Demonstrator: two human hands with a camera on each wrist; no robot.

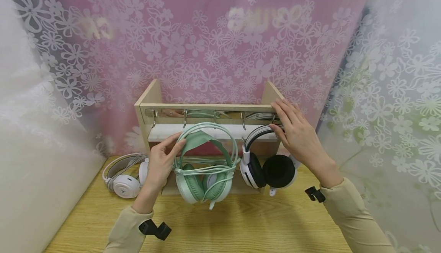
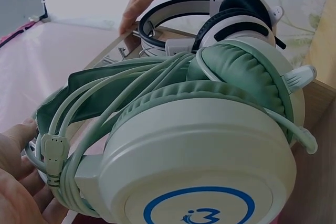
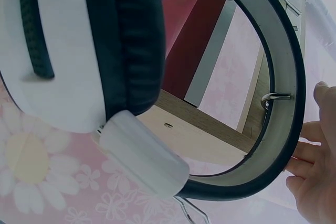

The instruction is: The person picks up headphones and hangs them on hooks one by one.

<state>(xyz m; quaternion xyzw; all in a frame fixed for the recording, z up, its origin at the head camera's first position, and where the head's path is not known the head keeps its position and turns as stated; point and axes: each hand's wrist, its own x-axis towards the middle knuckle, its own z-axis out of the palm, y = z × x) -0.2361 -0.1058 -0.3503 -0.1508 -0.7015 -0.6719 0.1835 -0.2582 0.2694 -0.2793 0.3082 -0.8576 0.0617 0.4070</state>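
Note:
My left hand (image 1: pixel 159 165) pinches the headband of a mint-green and white headset (image 1: pixel 219 191), its thumb over the band's left side. The green cable is looped around the headband and ear cups, and a blue logo marks one cup in the left wrist view. A black and white headset (image 1: pixel 255 170) hangs by its headband from a metal hook (image 3: pixel 275 97) at the right end of a wooden rack (image 1: pixel 206 106). My right hand (image 1: pixel 299 137) lies with fingers extended over the rack's right end, beside that headband.
Several metal hooks line the rack's front, including one at the left end (image 1: pixel 154 119). A white headset (image 1: pixel 126 186) with its cable lies on the wooden table (image 1: pixel 220 226), left of the rack. Flowered curtains (image 1: pixel 213 46) stand behind and at both sides.

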